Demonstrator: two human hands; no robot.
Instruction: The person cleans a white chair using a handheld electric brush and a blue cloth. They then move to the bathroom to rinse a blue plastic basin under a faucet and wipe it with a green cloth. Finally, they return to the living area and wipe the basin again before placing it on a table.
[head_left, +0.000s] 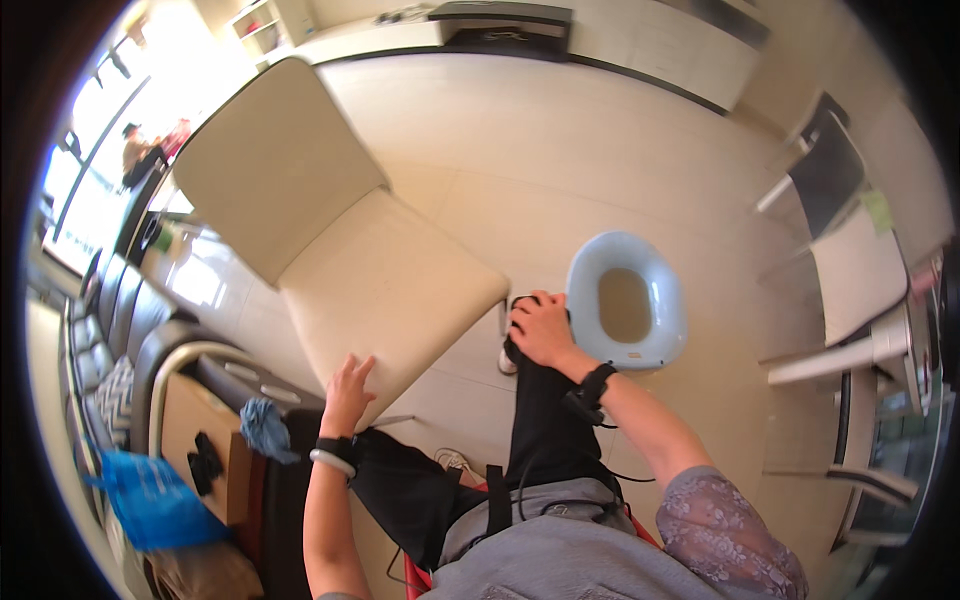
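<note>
A cream padded chair (382, 270) stands in front of me, turned at an angle. My left hand (349, 394) rests at the near edge of its seat, fingers spread, holding nothing. My right hand (541, 328) lies over my knee in black trousers, its fingers bent over something dark that I cannot make out. Just right of it, a light blue plastic basin (667, 300) with murky water in it sits on the tiled floor. Both wrists wear black bands, and the left has a pale ring too.
To the left are a dark sofa (120, 292), a cardboard box (199, 427), a crumpled blue cloth (266, 429) and a blue bag (157, 499). Chairs and a table stand at the right. A low cabinet (667, 52) lines the far wall. A person (139, 156) sits far off by the window.
</note>
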